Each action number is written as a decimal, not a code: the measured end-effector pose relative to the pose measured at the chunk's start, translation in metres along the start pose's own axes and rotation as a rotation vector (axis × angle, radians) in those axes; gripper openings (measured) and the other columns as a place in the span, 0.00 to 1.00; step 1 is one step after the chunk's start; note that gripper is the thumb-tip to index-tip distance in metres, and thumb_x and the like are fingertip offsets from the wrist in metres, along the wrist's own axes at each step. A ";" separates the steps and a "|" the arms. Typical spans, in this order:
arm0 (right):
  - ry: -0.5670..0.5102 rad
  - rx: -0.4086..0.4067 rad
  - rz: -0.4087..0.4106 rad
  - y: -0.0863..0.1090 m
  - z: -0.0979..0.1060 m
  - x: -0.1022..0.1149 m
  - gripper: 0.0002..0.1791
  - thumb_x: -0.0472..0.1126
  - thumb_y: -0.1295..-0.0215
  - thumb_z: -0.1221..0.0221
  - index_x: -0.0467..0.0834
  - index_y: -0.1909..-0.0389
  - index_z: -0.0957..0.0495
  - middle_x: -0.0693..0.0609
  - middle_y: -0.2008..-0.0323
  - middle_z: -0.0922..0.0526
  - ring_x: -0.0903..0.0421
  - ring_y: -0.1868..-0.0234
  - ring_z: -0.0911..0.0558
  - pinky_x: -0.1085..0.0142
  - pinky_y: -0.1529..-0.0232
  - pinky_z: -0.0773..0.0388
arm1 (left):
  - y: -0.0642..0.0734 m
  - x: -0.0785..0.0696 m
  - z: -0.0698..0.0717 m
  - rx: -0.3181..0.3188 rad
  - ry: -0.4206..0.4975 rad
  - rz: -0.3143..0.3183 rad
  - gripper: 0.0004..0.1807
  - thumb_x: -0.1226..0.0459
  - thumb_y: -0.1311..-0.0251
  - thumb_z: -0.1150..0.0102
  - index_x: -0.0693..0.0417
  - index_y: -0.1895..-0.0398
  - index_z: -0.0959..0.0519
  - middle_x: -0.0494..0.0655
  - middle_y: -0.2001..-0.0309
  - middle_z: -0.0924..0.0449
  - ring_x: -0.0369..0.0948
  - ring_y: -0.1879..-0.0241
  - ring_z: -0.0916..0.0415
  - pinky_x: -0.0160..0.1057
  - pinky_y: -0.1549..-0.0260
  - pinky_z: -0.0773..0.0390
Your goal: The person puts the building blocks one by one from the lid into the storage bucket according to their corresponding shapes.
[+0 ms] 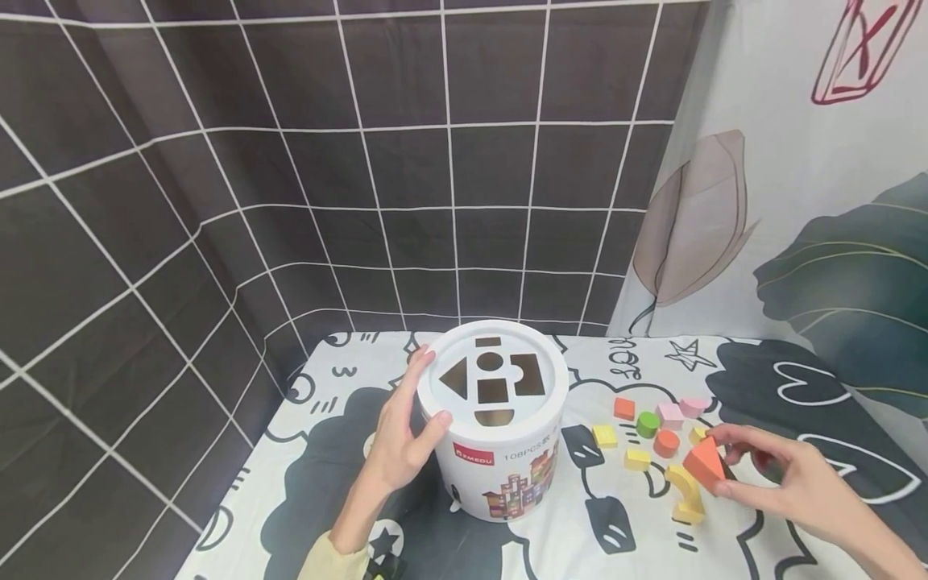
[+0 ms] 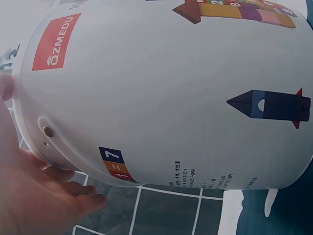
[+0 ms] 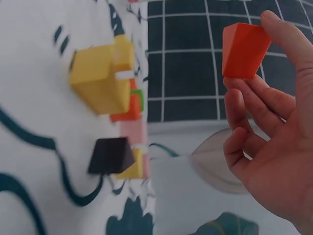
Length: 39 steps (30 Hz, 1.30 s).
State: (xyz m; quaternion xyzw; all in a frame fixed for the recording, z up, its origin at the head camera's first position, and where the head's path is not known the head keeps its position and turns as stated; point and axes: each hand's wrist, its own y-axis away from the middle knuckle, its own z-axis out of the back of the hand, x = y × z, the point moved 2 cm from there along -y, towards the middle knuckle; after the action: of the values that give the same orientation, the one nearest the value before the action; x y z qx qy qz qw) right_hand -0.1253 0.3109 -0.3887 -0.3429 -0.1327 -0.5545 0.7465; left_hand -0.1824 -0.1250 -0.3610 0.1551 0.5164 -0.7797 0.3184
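My left hand (image 1: 402,447) rests against the left rim of a white bucket (image 1: 471,483), its thumb on the edge of the lid (image 1: 529,411). Shaped holes pierce this lid: a triangle, a circle, rectangles and others. In the left wrist view, the fingers of that hand (image 2: 39,196) lie loosely bent beside the rim. Off to the right, my right hand (image 1: 790,475) pinches an orange triangular block (image 1: 703,463) between thumb and fingertips. The right wrist view shows this orange block (image 3: 244,51) raised above the cloth. Just below it lies a yellow arch block (image 1: 681,481).
Several small blocks lie scattered right of the bucket, among them a green cylinder (image 1: 648,424), an orange cylinder (image 1: 666,443), a pink block (image 1: 670,416) and a yellow block (image 1: 605,436). A black block (image 3: 110,155) shows in the right wrist view. Gridded dark curtain (image 1: 391,169) hangs behind.
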 end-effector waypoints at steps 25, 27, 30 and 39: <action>-0.034 0.026 0.046 -0.071 -0.004 0.075 0.30 0.48 0.60 0.29 0.52 0.51 0.24 0.59 0.63 0.21 0.65 0.61 0.30 0.65 0.65 0.34 | 0.002 0.001 0.000 0.024 -0.014 0.067 0.37 0.62 0.50 0.46 0.60 0.35 0.43 0.55 0.33 0.48 0.49 0.34 0.52 0.57 0.42 0.48; -0.034 0.014 0.079 -0.077 -0.006 0.082 0.30 0.48 0.60 0.29 0.51 0.51 0.24 0.58 0.63 0.21 0.65 0.61 0.30 0.64 0.64 0.35 | 0.003 0.000 0.000 0.020 -0.014 0.066 0.37 0.60 0.49 0.47 0.58 0.34 0.43 0.52 0.33 0.48 0.47 0.34 0.51 0.57 0.42 0.48; -0.033 0.008 0.123 -0.085 -0.010 0.094 0.30 0.48 0.59 0.29 0.50 0.50 0.24 0.58 0.63 0.21 0.65 0.60 0.29 0.63 0.63 0.36 | 0.003 0.000 0.001 0.013 -0.011 0.065 0.36 0.58 0.48 0.48 0.56 0.34 0.43 0.50 0.32 0.48 0.46 0.34 0.51 0.56 0.41 0.48; -0.125 0.044 0.155 -0.108 -0.024 0.120 0.30 0.50 0.58 0.30 0.49 0.50 0.25 0.55 0.60 0.21 0.60 0.57 0.28 0.54 0.58 0.35 | 0.002 0.001 0.000 0.008 -0.018 0.056 0.37 0.57 0.48 0.48 0.58 0.34 0.43 0.51 0.32 0.48 0.45 0.34 0.51 0.54 0.40 0.49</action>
State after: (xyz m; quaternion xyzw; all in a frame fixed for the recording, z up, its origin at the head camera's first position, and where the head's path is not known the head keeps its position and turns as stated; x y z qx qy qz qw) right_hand -0.1872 0.1905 -0.2969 -0.3697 -0.1643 -0.4696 0.7847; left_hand -0.1817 -0.1260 -0.3628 0.1638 0.5059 -0.7739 0.3439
